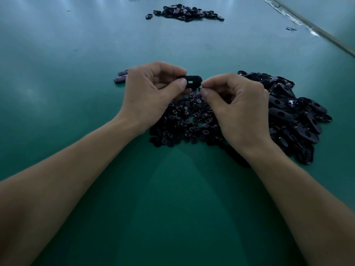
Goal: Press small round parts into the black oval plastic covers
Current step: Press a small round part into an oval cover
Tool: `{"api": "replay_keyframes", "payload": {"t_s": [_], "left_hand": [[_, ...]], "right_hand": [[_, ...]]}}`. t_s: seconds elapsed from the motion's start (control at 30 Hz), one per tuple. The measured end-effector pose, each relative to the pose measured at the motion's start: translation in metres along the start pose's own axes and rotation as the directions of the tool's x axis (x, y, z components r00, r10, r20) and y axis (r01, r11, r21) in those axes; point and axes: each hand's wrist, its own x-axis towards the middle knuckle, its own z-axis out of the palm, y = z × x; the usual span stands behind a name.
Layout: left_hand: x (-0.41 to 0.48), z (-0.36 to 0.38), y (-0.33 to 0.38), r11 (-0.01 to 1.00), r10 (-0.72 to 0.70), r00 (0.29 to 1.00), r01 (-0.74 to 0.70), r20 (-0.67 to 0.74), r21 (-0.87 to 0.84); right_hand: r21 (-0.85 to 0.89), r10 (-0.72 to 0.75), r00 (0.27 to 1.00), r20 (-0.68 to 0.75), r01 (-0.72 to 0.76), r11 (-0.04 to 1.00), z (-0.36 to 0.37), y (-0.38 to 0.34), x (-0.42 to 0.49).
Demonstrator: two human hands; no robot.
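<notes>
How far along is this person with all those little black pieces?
Possibly done: a few pieces set apart at left; the far pile is too distant to judge. In hand: the left hand holds one oval cover; the right hand pinches at its end, whatever it holds is hidden. Left: big heaps of round parts and loose covers.

Factory assembly bench: green mat (76,93), heaps of black parts (292,112).

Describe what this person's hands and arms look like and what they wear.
The left hand and right hand are bare: no gloves, rings, watch or wristband show. The forearms are uncovered down to the frame edge, with no sleeves in view. The thumbnails look short and unpainted.
</notes>
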Motion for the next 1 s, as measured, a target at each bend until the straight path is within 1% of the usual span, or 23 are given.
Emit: {"api": "replay_keyframes", "payload": {"t_s": [0.1, 0.2, 0.3, 0.53, 0.73, 1.0], "left_hand": [[-0.0007, 0.0007, 0.0006, 1.000, -0.017, 0.999, 0.018, 0.029, -0.014], [-0.0019, 0.0016, 0.0012, 1.000, -0.025, 0.998, 0.026, 0.063, -0.011], [-0.0029, 0.0020, 0.0028, 1.000, -0.015, 0.996, 0.016, 0.092, -0.001], [-0.0041, 0.0019, 0.0039, 0.999, 0.013, 0.994, -0.018, 0.113, 0.044], [-0.0044, 0.0013, 0.0039, 0.997, 0.030, 0.993, -0.037, 0.114, 0.061], [-0.0051, 0.0019, 0.0037, 0.994, 0.063, 0.990, -0.074, 0.128, 0.084]], "right_hand": [[0.039, 0.003, 1.000, -0.014, -0.002, 0.999, 0.0002, 0.0001, 0.0006], [0.113, 0.051, 0.998, -0.022, -0.049, 0.992, 0.0011, 0.0017, 0.0032], [0.141, 0.087, 0.996, -0.011, -0.084, 0.986, 0.0029, 0.0020, 0.0034], [0.134, 0.080, 0.997, 0.013, -0.081, 0.988, 0.0032, 0.0004, 0.0034], [0.164, 0.095, 0.994, 0.053, -0.103, 0.981, 0.0037, 0.0013, 0.0035], [0.097, 0.078, 0.996, 0.045, -0.082, 0.992, 0.0048, 0.0002, 0.0018]]}}
